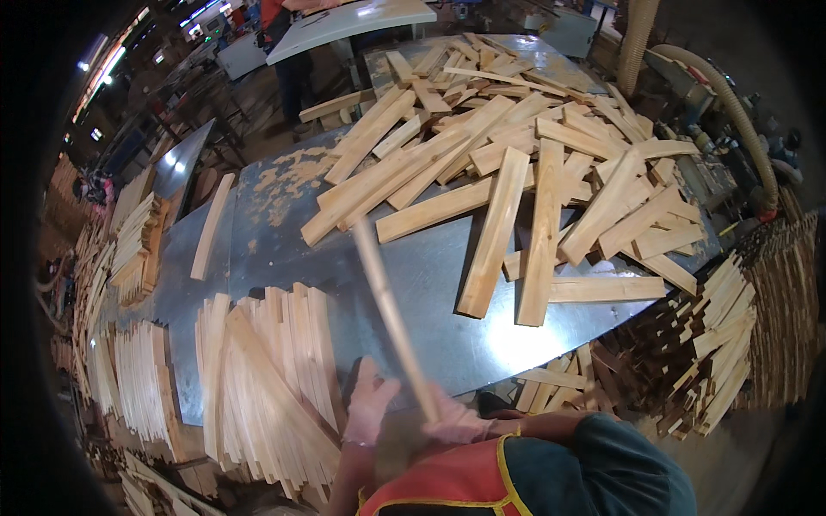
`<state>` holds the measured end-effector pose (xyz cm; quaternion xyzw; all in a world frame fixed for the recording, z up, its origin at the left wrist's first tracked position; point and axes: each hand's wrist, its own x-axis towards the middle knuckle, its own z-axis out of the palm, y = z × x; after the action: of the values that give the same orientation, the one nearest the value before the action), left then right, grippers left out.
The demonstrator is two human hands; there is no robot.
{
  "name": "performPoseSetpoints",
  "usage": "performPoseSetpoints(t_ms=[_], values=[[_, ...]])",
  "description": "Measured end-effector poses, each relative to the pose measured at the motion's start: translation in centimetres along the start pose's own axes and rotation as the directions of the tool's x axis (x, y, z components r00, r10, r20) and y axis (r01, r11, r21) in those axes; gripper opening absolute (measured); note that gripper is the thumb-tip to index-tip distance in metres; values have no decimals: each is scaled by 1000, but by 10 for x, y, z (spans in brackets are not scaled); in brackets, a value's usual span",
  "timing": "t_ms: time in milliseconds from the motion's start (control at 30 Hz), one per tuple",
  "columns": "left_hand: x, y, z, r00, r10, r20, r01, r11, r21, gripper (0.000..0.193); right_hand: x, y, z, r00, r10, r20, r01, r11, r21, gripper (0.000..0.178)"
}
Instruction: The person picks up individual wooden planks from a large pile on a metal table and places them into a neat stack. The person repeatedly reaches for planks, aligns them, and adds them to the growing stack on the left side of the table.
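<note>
My right hand (458,420), in a pale glove, is closed round the lower end of a narrow wooden slat (389,301). The slat is blurred and slants up and to the left over the metal table (404,331). My left hand (372,402), gloved too, holds nothing that I can see; its fingers point up, thumb apart. It is beside the right edge of a row of stacked slats (288,361), where one slat (274,370) lies slantwise on top. Loose wooden boards (495,232) lie in a jumbled heap across the far part of the table.
A single slat (212,226) lies at the table's left. Further stacks of slats (142,378) stand left, and more wood (723,344) is piled at the right. Sawdust (288,181) covers part of the table. Behind it, a person (288,60) stands by a white-topped surface (353,26).
</note>
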<state>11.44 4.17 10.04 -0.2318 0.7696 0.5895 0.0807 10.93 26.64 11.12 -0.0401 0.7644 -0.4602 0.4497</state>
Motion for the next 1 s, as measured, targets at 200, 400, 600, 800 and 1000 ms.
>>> performPoseSetpoints(t_ms=[200,400,600,800,1000], values=[[32,-63,-1,970,-135,-200,143,990,23,60,36,30,-27,925,-380,10,375,907,-194,88],[-16,-61,-34,909,213,-359,267,364,892,80,72,135,-251,272,-159,-949,268,960,-84,60],[22,-40,3,914,362,-182,88,261,961,82,46,171,-407,47,233,-971,71,969,236,60],[80,25,104,910,389,141,-354,557,751,84,96,130,-336,473,-10,-881,549,785,285,76],[161,83,188,992,93,87,-126,800,587,88,120,98,-294,490,174,-854,676,544,498,88]])
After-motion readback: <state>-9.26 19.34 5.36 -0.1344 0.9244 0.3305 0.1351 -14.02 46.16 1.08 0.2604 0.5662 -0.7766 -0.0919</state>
